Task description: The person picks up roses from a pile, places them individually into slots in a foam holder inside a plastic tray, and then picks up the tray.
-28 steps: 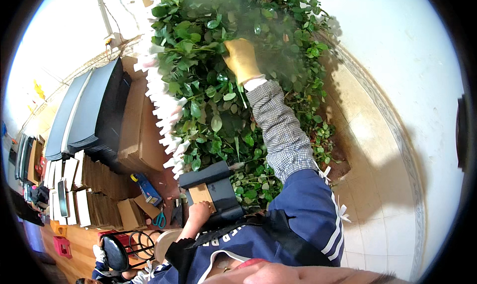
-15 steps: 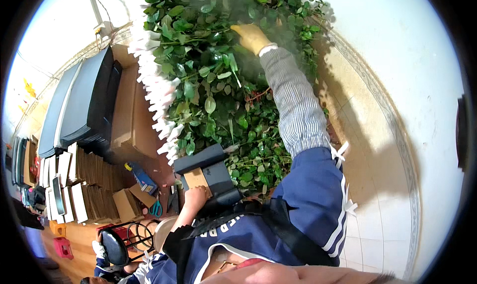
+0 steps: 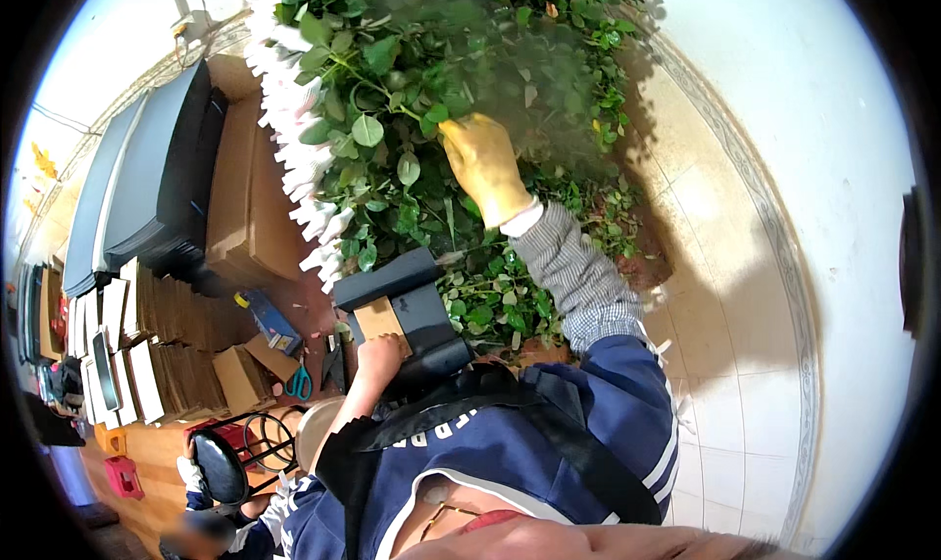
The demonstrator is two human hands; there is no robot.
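My right hand [image 3: 482,163], in a yellow glove, pinches the near end of a leafy rose stem [image 3: 400,104] above a big pile of green rose stems [image 3: 529,80]. The stem's far end runs toward white-sleeved heads [image 3: 302,134] along the pile's left side. My left hand [image 3: 380,356], bare, has its fingers curled over a brown cardboard piece [image 3: 375,315]. That cardboard lies on a black sheet [image 3: 417,310] with rolled-up edges, close in front of my body.
On the left are stacked dark sheets [image 3: 162,168], a tall cardboard box [image 3: 240,188] and piled folded cardboard [image 3: 172,325]. Teal scissors [image 3: 299,384] and a blue box [image 3: 270,320] lie nearer. A person [image 3: 211,535] is beside a black stool [image 3: 221,467] at lower left.
My right hand has come back toward me from deeper over the pile, with the rose stem now raised in its fingers. My left hand stays on the cardboard piece.
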